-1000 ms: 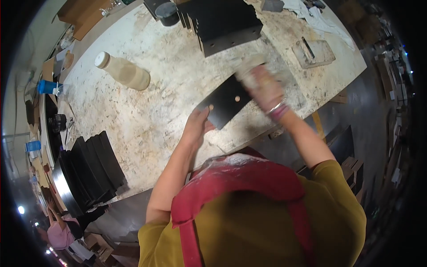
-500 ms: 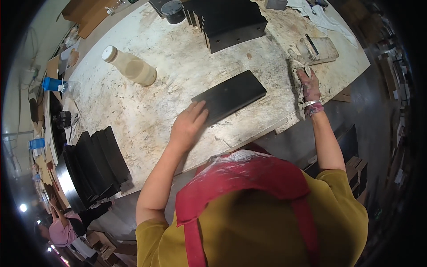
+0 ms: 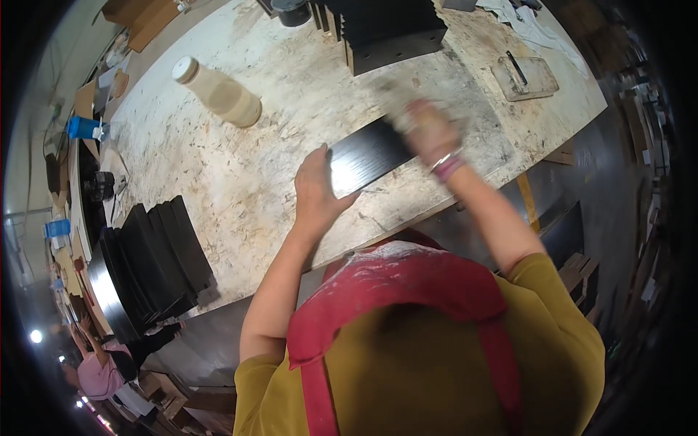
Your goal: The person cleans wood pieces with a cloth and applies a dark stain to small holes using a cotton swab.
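Observation:
A flat black board [image 3: 369, 154] lies at a slant on the stained white table [image 3: 283, 65], its wet-looking top shining. My left hand [image 3: 318, 192] grips its left end, with the thumb along the near edge and the fingers at the far corner. Over the right end is my right hand [image 3: 432, 138], smeared by motion, with pinkish stains and a band at the wrist. It holds a pale, dirty rag [image 3: 400, 105], also blurred, against or just above the board. The rag's exact shape cannot be made out.
A stack of black boards [image 3: 396, 36] stands at the far side; more black boards [image 3: 156, 261] lean together at the left. A cream bottle [image 3: 218, 93], a shallow tray [image 3: 538, 80] with a dark stick, and a dark tub [image 3: 292, 11] share the table. Another person [image 3: 102, 374] is at lower left.
My right hand has swung left with the rag from beside the tray to the board's right end. My left hand has spread around the board's left end, whose top now gleams.

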Demonstrator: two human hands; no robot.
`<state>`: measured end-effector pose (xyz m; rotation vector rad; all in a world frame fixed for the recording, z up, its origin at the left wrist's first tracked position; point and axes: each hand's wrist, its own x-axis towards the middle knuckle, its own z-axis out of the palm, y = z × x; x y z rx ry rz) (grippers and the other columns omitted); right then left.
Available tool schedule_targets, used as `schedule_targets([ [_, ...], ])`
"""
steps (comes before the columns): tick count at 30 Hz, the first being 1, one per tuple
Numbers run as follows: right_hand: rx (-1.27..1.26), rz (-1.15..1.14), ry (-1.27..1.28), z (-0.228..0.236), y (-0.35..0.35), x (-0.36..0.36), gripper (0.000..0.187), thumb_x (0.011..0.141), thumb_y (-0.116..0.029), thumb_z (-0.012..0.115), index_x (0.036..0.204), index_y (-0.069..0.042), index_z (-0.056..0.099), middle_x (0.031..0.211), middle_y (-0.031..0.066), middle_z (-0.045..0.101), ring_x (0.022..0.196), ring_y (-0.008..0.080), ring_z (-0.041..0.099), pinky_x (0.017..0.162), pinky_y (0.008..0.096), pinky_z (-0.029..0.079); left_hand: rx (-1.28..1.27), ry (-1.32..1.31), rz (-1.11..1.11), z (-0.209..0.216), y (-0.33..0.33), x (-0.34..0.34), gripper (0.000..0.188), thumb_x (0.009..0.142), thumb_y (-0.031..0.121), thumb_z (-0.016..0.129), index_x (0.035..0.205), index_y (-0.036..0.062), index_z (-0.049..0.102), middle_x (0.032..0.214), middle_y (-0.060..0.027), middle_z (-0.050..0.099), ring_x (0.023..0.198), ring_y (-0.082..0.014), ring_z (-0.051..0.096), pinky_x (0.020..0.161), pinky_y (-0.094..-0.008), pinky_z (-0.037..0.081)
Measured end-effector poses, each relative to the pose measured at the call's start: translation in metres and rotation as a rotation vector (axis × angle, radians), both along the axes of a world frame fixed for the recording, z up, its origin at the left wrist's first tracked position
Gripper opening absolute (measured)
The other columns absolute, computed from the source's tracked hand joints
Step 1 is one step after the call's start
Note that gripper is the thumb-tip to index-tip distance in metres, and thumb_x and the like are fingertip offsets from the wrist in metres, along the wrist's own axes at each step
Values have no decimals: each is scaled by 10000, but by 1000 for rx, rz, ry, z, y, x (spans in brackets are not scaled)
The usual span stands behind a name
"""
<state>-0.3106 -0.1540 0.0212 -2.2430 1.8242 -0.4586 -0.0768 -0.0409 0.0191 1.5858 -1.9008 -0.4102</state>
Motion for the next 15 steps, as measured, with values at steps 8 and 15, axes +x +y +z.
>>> schedule_targets([
  [8,243,497,121,44,53,98,306,802,-306,606,1043,-117,621,1012,84,656,897,300,634,782,418,480,-25,105,57,-12,0,-1,1061,505,221,881,1362,-38,311,1259,-228,476,1152,-393,466,983,-444,361],
  [15,241,-197,-379,16,-53,-24,183,826,-109,605,995,-40,602,901,145,659,754,274,644,664,359,521,-13,96,-42,-11,-3,3,1064,556,207,859,1415,30,257,1293,-209,465,1158,-376,460,981,-440,361],
])
